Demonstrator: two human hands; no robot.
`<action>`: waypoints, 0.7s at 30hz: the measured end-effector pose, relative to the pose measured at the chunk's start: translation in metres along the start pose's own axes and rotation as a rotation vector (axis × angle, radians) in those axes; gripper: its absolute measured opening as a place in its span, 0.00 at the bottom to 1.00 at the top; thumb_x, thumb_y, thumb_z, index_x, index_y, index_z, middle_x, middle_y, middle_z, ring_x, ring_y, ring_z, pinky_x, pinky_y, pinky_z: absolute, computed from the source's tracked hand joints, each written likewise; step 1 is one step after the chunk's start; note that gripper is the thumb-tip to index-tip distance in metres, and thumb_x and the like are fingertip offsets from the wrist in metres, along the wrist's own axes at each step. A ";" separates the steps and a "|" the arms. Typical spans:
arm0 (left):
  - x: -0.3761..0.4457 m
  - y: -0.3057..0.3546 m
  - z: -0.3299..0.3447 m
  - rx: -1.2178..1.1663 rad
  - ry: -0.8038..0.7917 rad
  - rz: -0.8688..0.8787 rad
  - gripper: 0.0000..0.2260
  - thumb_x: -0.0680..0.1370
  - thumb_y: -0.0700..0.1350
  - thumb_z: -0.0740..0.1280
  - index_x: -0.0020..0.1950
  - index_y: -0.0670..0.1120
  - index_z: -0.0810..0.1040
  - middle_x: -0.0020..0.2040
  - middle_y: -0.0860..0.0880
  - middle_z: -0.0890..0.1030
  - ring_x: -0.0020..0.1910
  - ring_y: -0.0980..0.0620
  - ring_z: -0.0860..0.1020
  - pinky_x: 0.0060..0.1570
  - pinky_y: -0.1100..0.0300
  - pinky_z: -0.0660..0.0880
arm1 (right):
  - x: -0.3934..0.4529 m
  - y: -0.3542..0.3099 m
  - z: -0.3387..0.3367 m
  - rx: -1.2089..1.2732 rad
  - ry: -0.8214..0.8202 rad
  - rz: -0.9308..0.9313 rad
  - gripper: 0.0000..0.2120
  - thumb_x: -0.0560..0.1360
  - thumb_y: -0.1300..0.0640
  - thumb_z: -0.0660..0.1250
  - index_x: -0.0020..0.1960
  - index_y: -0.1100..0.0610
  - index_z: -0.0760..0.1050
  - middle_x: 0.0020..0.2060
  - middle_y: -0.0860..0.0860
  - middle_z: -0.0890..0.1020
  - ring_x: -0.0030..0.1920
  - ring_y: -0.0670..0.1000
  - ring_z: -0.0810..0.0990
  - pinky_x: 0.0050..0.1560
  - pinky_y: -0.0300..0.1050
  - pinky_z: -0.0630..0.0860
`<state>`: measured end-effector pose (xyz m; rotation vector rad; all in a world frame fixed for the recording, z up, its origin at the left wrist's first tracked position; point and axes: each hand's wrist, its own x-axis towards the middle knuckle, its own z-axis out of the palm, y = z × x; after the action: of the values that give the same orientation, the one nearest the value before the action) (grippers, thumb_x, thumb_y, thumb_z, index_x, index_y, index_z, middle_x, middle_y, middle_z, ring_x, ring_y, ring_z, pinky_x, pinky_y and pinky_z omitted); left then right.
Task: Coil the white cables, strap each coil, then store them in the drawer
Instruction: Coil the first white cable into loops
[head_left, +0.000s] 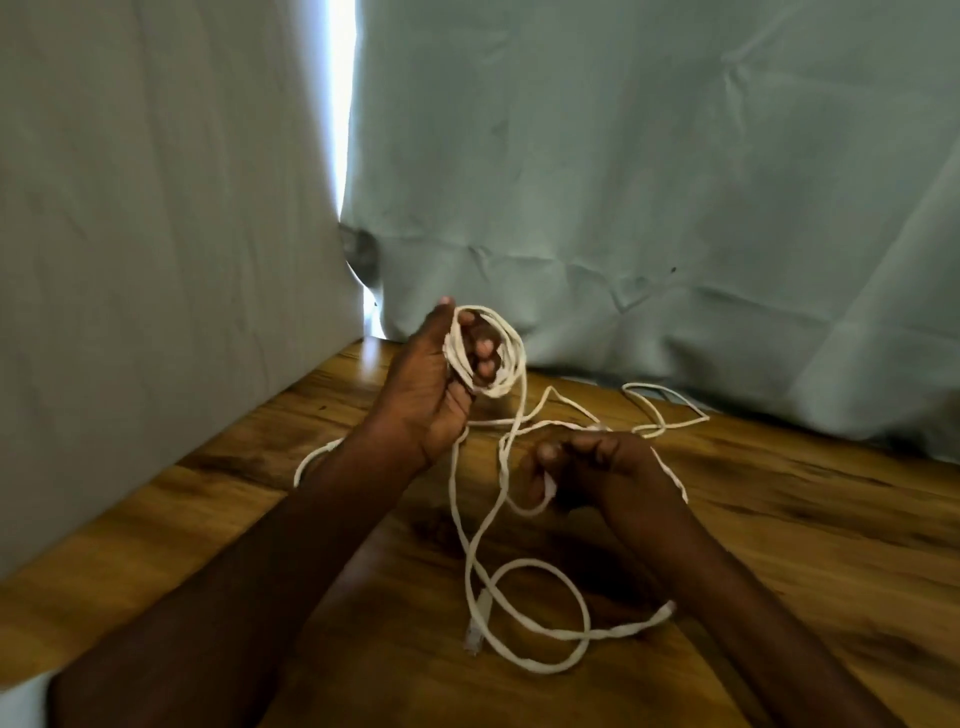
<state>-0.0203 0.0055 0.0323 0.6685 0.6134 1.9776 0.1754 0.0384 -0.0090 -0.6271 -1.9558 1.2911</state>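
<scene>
Pale curtains (649, 182) hang behind the wooden desk (805, 545). Above it, a coil of white cable (501, 358) is gripped by the left hand (434, 384); a loose strand is pinched in the right hand's (597, 467) fingers (545, 454).

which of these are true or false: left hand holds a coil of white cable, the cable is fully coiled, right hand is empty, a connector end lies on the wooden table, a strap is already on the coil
1. The left hand holds a coil of white cable. True.
2. The cable is fully coiled. False: long loose loops lie on the wooden table.
3. The right hand is empty. False: it pinches a strand of the cable.
4. A connector end lies on the table. True.
5. A strap is already on the coil. False: no strap shows.
</scene>
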 end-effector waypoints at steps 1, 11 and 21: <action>0.002 0.008 -0.004 -0.039 0.039 0.030 0.16 0.86 0.50 0.56 0.42 0.45 0.73 0.27 0.48 0.78 0.24 0.55 0.76 0.26 0.66 0.72 | -0.003 -0.003 0.004 0.040 -0.107 0.044 0.11 0.82 0.61 0.66 0.49 0.64 0.85 0.42 0.58 0.87 0.44 0.54 0.87 0.46 0.46 0.82; -0.002 -0.008 -0.001 0.647 -0.114 0.172 0.25 0.88 0.54 0.49 0.46 0.36 0.72 0.34 0.37 0.84 0.27 0.47 0.82 0.26 0.62 0.75 | -0.015 -0.020 0.013 0.392 -0.387 -0.060 0.09 0.77 0.57 0.68 0.47 0.60 0.86 0.37 0.57 0.85 0.41 0.52 0.85 0.47 0.43 0.81; -0.019 -0.045 -0.013 1.165 -0.420 0.233 0.22 0.85 0.57 0.58 0.40 0.43 0.76 0.29 0.46 0.79 0.26 0.48 0.78 0.30 0.58 0.72 | -0.011 -0.029 -0.006 0.713 -0.041 -0.030 0.13 0.77 0.54 0.63 0.41 0.53 0.85 0.37 0.51 0.84 0.37 0.47 0.84 0.34 0.37 0.79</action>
<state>0.0068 0.0065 -0.0109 1.8513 1.4615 1.4388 0.1865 0.0233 0.0162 -0.2110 -1.3732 1.8432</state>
